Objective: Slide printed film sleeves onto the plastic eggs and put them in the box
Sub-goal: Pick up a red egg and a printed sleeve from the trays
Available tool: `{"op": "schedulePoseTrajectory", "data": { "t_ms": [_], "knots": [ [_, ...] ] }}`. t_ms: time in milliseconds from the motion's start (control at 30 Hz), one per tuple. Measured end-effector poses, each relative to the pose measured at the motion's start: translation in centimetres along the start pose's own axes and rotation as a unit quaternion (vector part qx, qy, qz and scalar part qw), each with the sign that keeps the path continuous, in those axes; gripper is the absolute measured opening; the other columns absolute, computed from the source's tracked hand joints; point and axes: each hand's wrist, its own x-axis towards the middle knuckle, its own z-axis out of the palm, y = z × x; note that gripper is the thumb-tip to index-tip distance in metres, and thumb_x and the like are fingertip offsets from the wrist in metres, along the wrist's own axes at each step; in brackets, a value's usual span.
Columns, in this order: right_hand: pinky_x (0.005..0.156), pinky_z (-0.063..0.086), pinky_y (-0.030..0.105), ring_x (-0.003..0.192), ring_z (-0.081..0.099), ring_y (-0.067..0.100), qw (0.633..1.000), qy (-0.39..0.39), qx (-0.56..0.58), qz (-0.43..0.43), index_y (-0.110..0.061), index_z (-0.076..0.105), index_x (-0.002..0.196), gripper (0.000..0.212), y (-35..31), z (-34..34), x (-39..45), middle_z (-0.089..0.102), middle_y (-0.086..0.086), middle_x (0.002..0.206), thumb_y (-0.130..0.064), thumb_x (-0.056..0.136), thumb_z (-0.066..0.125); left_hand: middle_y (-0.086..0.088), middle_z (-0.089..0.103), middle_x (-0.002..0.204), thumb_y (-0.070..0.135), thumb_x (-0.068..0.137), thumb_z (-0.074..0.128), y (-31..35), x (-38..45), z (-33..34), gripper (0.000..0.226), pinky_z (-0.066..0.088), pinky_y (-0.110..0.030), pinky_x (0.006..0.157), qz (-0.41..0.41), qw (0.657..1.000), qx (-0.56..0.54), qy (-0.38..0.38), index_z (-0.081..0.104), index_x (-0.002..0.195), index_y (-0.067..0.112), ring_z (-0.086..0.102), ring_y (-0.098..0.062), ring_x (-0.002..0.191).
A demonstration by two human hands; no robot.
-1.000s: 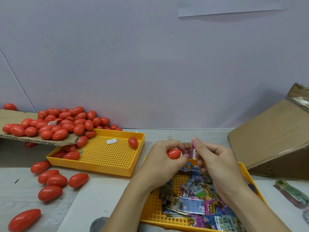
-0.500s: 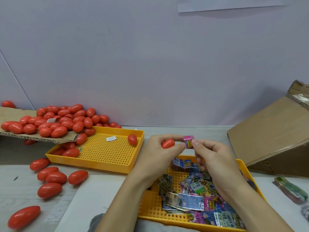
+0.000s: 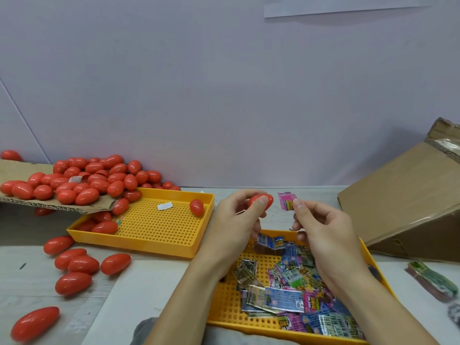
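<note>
My left hand [image 3: 239, 215] grips a bare red egg [image 3: 261, 201], right hand [image 3: 321, 227] pinches a pink sleeve [image 3: 286, 204], apart; nothing visibly sleeved, most eggs [image 3: 82, 180] left.

Red egg [image 3: 261, 201] bare — pink sleeve [image 3: 286, 203] just beside.

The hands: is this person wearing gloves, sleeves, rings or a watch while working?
No. Both the left hand and the right hand are bare, with no gloves, rings or watch showing. The forearms are uncovered as far as the picture's lower edge, so no sleeves show. The fingernails are short and unpainted.
</note>
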Motion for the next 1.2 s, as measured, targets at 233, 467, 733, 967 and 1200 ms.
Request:
{"op": "schedulePoseTrajectory", "data": {
  "t_ms": [233,467,733,967,1200],
  "knots": [
    [0.063,0.050,0.032,0.064,0.060,0.009,1.000,0.009,-0.003,-0.013,-0.022,0.074,0.090,0.018,-0.08,0.06,-0.06,0.065,-0.004,0.062,-0.038,0.088,0.066,0.003,0.075,0.085,0.049,0.080,0.070,0.27,-0.30,0.18,0.034,0.052,-0.027,0.062,-0.001,0.999,0.031,-0.009,0.067,0.101,0.023,0.060,-0.004,0.059],
    [0.062,0.049,0.031,0.066,0.062,0.010,1.000,0.002,0.002,-0.013,-0.022,0.073,0.089,0.014,-0.26,0.12,-0.11,0.067,-0.002,0.064,-0.033,0.090,0.065,0.004,0.076,0.086,0.041,0.089,0.069,0.33,-0.28,0.13,0.019,0.052,-0.029,0.065,0.001,0.999,0.044,-0.013,0.067,0.102,0.027,0.060,-0.003,0.059],
    [0.062,0.050,0.029,0.066,0.062,0.009,1.000,0.010,0.004,-0.015,-0.024,0.073,0.088,0.014,-0.32,0.18,-0.09,0.067,-0.003,0.064,-0.034,0.090,0.064,0.006,0.074,0.095,0.022,0.081,0.081,0.59,-0.48,0.02,0.027,0.057,-0.022,0.067,0.032,0.999,0.036,0.004,0.066,0.101,0.029,0.072,-0.014,0.082],
    [0.061,0.050,0.027,0.069,0.062,0.011,1.000,0.003,0.009,-0.014,-0.024,0.074,0.087,0.014,-0.34,0.10,-0.18,0.066,-0.003,0.065,-0.033,0.090,0.064,0.006,0.073,0.096,0.018,0.077,0.085,0.56,-0.37,-0.02,0.030,0.060,-0.025,0.070,0.040,0.998,0.033,0.022,0.064,0.096,0.029,0.074,-0.017,0.083],
    [0.061,0.049,0.029,0.069,0.062,0.011,1.000,0.006,0.021,-0.006,-0.023,0.074,0.088,0.013,-0.31,0.06,-0.14,0.066,-0.004,0.064,-0.031,0.092,0.064,-0.010,0.076,0.093,0.031,0.087,0.071,0.92,-0.34,0.26,0.032,0.059,-0.024,0.069,-0.021,0.993,-0.112,0.009,0.067,0.107,0.008,0.075,-0.025,0.082]
  ]
}}
